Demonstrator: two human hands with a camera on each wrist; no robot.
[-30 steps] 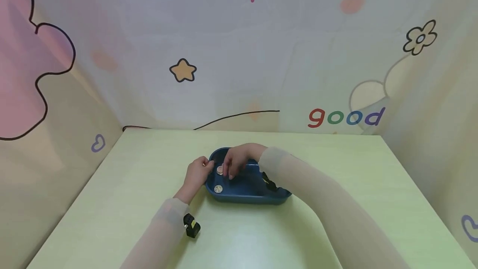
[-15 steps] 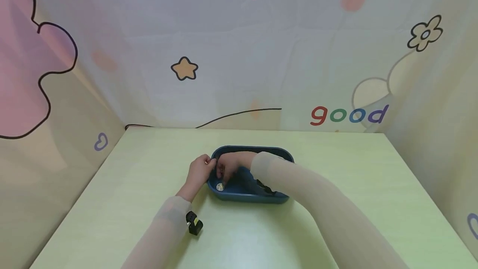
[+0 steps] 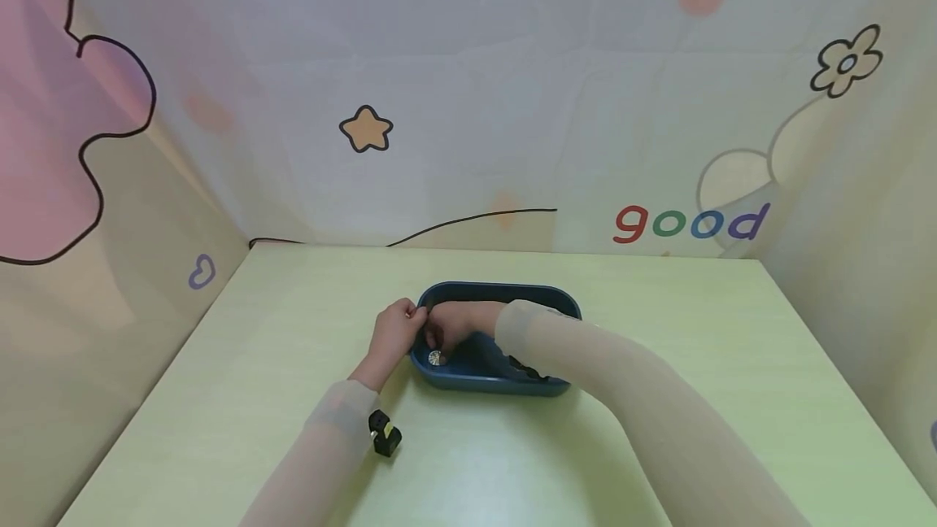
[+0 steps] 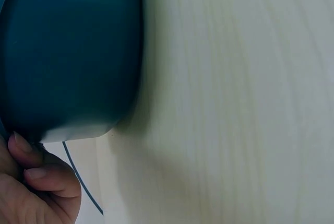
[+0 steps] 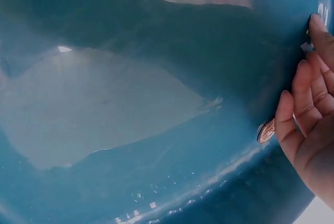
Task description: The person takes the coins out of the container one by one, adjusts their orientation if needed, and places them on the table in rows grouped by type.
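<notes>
A deep blue oblong basin [image 3: 479, 386] stands on the table. At its left end my left hand [image 3: 395, 330] grips the rim, thumb and bent forefinger pinching it in the left wrist view. My right hand [image 3: 451, 324] reaches down inside, against the left wall. Below its fingers a round embossed coin [image 3: 436, 358] lies on the basin floor. This coppery coin [image 5: 266, 131] appears tilted beside the lowest finger in the right wrist view. Between two upper fingertips glints a small shiny coin [image 5: 306, 45], mostly hidden, with the fingers bent around it.
The pale wooden table [image 3: 293, 291] extends around the basin. A printed cloth [image 3: 454, 104] hangs behind and at both sides. A small black camera [image 3: 385, 433] sits on the left sleeve cuff. The right sleeve [image 3: 586, 340] crosses over the basin's right part.
My right hand has moved left and lower into the basin, covering the upper coin beside the wall. My left hand keeps its grip on the rim. The head view has shifted slightly.
</notes>
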